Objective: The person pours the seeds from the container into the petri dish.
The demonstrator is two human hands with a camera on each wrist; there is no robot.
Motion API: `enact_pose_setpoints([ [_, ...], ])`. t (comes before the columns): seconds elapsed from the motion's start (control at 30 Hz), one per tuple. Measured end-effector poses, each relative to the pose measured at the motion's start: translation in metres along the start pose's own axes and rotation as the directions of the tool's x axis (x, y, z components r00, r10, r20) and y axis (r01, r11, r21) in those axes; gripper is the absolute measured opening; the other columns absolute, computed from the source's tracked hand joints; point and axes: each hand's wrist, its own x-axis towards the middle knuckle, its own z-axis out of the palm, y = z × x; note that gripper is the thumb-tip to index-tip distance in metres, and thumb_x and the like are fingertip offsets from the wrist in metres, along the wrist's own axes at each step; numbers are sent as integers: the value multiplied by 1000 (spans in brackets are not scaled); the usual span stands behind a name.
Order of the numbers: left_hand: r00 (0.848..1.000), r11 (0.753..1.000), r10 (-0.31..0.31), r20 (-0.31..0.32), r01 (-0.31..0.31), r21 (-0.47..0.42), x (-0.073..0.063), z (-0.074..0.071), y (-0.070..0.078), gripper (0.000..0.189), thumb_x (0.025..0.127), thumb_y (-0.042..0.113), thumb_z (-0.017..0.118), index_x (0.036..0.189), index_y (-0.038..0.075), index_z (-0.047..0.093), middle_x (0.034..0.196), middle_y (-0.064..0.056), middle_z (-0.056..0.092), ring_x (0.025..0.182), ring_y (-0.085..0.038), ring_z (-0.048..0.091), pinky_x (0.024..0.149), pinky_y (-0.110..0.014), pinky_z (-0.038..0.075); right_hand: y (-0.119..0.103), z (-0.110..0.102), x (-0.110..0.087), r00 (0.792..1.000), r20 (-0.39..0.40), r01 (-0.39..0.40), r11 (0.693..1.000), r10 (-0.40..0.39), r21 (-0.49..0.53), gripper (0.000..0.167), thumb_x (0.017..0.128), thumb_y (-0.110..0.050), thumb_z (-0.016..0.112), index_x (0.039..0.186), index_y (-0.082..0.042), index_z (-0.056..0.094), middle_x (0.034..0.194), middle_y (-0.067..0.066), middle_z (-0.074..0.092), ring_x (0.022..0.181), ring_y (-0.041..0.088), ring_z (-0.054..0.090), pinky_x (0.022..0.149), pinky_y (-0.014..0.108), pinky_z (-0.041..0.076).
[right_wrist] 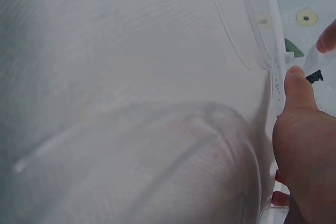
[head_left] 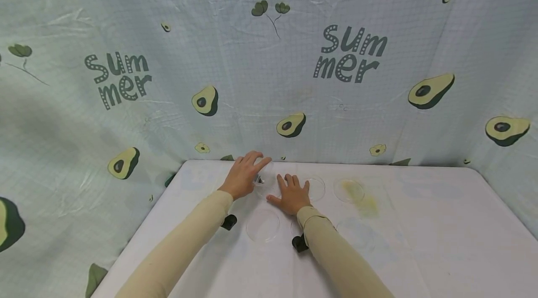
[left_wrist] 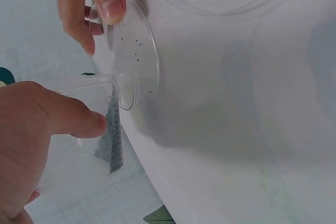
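Note:
My left hand (head_left: pixel 244 176) grips a small clear plastic box (left_wrist: pixel 79 145) between thumb and fingers. Dark, seed-like grains (left_wrist: pixel 109 135) are gathered along one side of the tilted box. Its edge overlaps the rim of a clear petri dish (left_wrist: pixel 143 72) in the left wrist view. A few tiny dark grains lie scattered in that dish. On the dish's right side, my right hand (head_left: pixel 293 195) holds the rim, thumb on the near side and fingertips beyond it. In the right wrist view, the right thumb (right_wrist: pixel 298 87) points towards the box.
More clear round dishes stand on the white table: one in front (head_left: pixel 262 225), one right of my right hand (head_left: pixel 322 188) and another farther right (head_left: pixel 336 190). Others are partly covered by my right sleeve. An avocado-print curtain (head_left: pixel 252 64) hangs behind the table's back edge.

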Motion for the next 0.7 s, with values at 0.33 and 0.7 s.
enact_pose_setpoints([
  [0.33, 1000, 1000, 20, -10, -20, 9, 0, 1, -1, 82, 71, 3, 82, 141, 27, 46, 139, -5, 49, 132, -23, 44, 101, -43, 46, 0, 1, 1, 1000, 2, -7, 1000, 7, -11, 82, 86, -68, 52, 148, -15, 39, 144, 12, 44, 135, 31, 39, 108, 67, 30],
  [0.7, 999, 998, 49, -25, -48, 29, 1, 4, -2, 82, 70, 4, 83, 140, 27, 46, 137, -5, 49, 130, -22, 45, 98, -42, 47, 2, 7, 3, 1000, -14, -5, 1000, 5, 2, 82, 86, -69, 52, 148, -16, 40, 143, 12, 45, 134, 31, 39, 107, 68, 29],
])
